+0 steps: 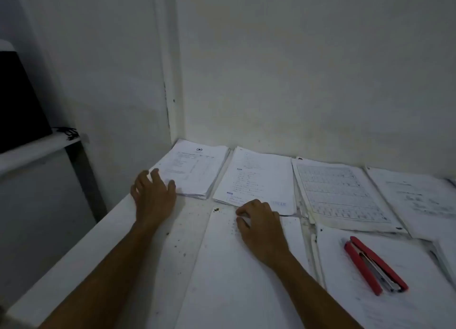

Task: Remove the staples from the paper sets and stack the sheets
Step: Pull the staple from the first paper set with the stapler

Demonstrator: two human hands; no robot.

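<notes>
Resting right hand (pixel 261 226), fingers curled, on sheet (pixel 234 267); left hand (pixel 154 195) released; red stapler (pixel 375 265) lying right, angled away.

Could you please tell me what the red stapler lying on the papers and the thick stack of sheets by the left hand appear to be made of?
The red opened-out stapler looks like smooth plastic shells, judging by their even matte colour, around a grey, probably metal, inner channel. The thick stack of printed white sheets by the left hand is plainly paper: thin layered edges show along its near side.
</notes>
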